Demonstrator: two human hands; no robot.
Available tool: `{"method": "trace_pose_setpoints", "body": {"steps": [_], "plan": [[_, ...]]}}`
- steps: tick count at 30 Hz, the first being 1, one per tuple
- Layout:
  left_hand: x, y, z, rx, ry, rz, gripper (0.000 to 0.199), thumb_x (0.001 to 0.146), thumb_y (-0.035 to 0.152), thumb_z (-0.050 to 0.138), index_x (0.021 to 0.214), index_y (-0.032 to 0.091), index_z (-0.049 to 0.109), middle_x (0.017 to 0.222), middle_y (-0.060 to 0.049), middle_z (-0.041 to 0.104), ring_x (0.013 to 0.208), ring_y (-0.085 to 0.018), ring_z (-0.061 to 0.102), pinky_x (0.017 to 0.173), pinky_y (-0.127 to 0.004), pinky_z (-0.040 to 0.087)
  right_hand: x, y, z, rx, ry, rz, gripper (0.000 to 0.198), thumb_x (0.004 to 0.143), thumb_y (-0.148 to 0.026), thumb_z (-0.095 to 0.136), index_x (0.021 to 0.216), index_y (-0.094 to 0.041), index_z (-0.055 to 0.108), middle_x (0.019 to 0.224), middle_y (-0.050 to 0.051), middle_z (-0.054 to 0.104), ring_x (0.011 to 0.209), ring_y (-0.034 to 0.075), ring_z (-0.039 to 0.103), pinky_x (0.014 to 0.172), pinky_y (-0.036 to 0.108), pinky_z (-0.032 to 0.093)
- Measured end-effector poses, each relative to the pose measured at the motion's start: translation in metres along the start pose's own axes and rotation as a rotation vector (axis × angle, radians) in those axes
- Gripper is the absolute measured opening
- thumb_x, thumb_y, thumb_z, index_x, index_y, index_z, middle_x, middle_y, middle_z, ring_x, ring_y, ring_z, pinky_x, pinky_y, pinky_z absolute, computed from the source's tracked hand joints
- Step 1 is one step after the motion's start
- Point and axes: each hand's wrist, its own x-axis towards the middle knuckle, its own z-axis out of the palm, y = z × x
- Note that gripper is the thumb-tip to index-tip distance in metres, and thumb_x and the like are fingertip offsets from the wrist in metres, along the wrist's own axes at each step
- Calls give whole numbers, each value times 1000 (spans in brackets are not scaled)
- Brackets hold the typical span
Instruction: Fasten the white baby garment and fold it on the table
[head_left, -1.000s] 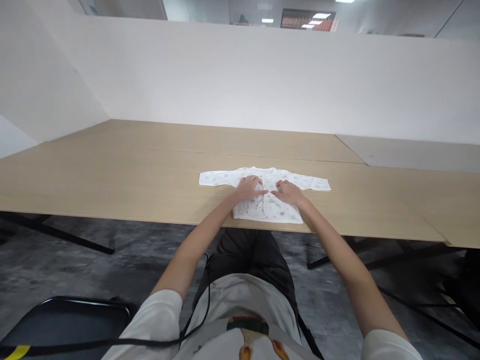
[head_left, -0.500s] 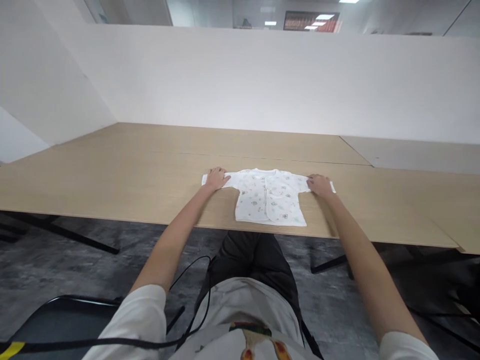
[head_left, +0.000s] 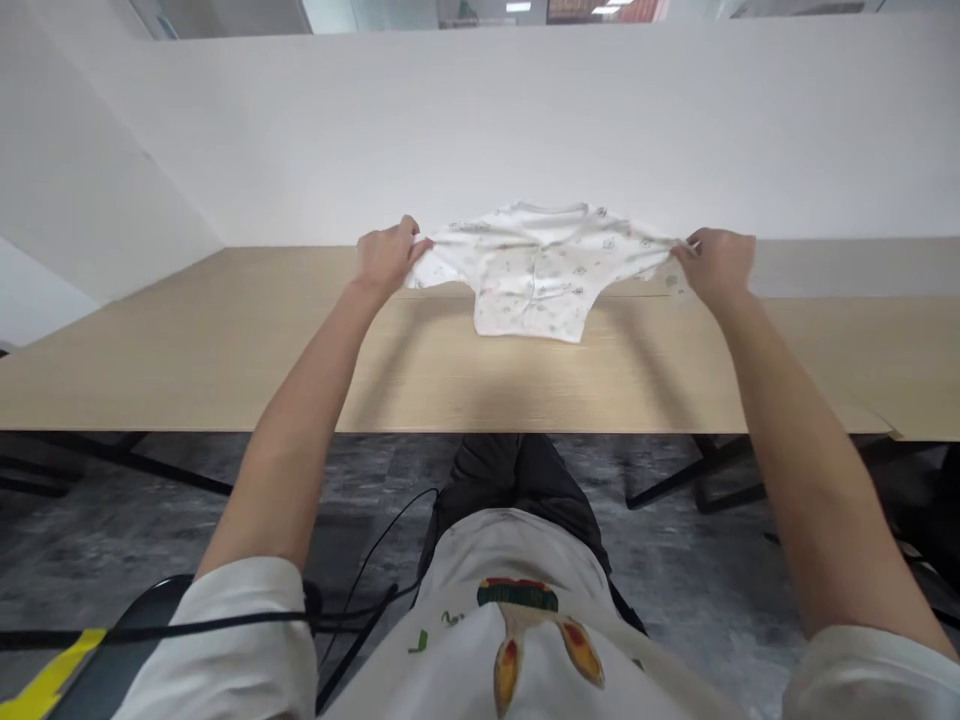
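No readable text, numbers or brands. Wearer's shirt [head_left: 536, 640], 6 o'clock: small green marks [head_left: 418, 641] toward 7 o'clock, illegible. Garment [head_left: 532, 270], 12 o'clock: printed motifs too small to read.

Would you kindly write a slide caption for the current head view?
Left hand and right hand stretch a patterned white top by its sleeves above a wood-toned table.

A: White printed shirt [head_left: 532, 285], position?
B: I see it raised above the wooden table [head_left: 277, 370], spread sideways.
A: Grip?
B: Left hand [head_left: 388, 258] pinches one sleeve [head_left: 448, 258], right hand [head_left: 718, 262] the other; hem [head_left: 529, 334] hangs between.
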Motion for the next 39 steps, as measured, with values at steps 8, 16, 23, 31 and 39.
{"method": "trace_pose_setpoints", "body": {"steps": [8,16,23,31,39], "plan": [[-99,-29,41,4,-166,328,31,90,30,35,98,18,63,95,-16,63,95,-28,57,84,-40,40,-103,21,31,-64,-8,-212,18,82,-20,48,82,-15,66,85,12,66,92,26,53,96,46,24],[-183,-38,99,-458,3,-83,26,78,24,48,96,16,65,102,-12,63,99,-25,58,87,-36,45,-175,38,77,96,55,-83,18,74,-20,50,79,-15,66,83,12,63,87,26,56,86,41,39],[-183,-48,126,-1118,78,-461,45,77,38,52,114,14,56,107,-12,66,90,-19,62,80,-32,49,-183,56,99,463,129,444,33,75,-35,54,94,-11,64,84,13,63,74,24,58,72,39,46],[-187,-43,118,-1137,-25,-397,55,78,57,50,104,10,65,107,-13,68,98,-23,61,86,-33,48,-181,57,95,537,133,529,40,82,-42,44,94,-12,66,84,16,67,79,26,61,75,40,45],[-191,-44,119,-954,-127,-259,50,71,47,61,108,13,64,113,-11,66,101,-23,61,91,-35,46,-184,63,100,587,72,434,29,65,-27,60,90,-15,68,73,9,65,69,23,61,68,37,48]]}}
